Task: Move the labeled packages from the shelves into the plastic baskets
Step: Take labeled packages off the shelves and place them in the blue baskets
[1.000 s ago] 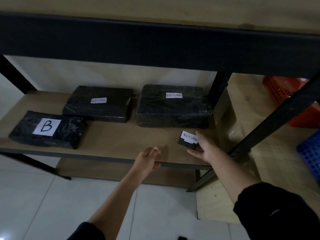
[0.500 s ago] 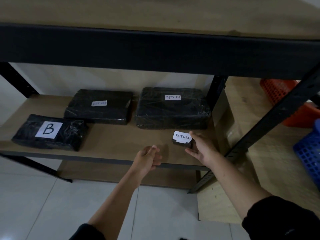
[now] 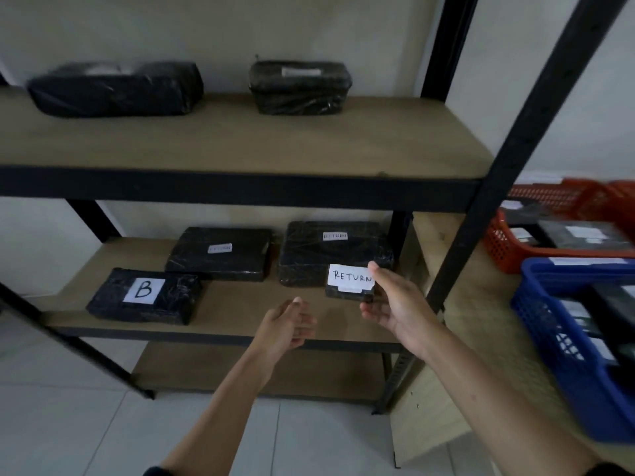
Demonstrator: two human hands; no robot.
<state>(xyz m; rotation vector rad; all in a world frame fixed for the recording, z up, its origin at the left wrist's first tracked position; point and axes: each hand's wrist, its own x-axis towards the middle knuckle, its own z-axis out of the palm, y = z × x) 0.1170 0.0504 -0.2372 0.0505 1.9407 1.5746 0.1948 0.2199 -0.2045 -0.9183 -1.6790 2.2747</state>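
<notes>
- Upper shelf (image 3: 240,146), far left: a black wrapped package (image 3: 115,89), blurred, its label unreadable; further right on the same board, a smaller wrapped package (image 3: 299,86) with a pale label too blurred to read.
- Lower shelf (image 3: 240,310), left front: a black package marked "B" (image 3: 144,295), lying flat near the front edge; behind it and to the right, a flat package with a small label (image 3: 220,254), its writing too faint to read; right of that, a thicker package labelled "RETURN" (image 3: 335,250) at the back of the board.
- Left hand (image 3: 287,326): held in front of the lower shelf's edge, fingers loosely curled, nothing in its grip; not touching any package.
- Small "RETURN" package (image 3: 350,283): a little black block with a large white label, in front of the thicker package; whether it rests on the board or is lifted cannot be told.
- Right hand (image 3: 395,304): grip clamped on the small "RETURN" package, thumb at its upper right corner, fingers under its lower edge.
- Black upright post (image 3: 508,159) of the rack, slanting across the view, just right of the right hand.
- Far right, on a wooden surface (image 3: 481,331): an orange basket (image 3: 505,245) behind, a blue basket (image 3: 556,324) in front; both hold dark packages with pale labels.
</notes>
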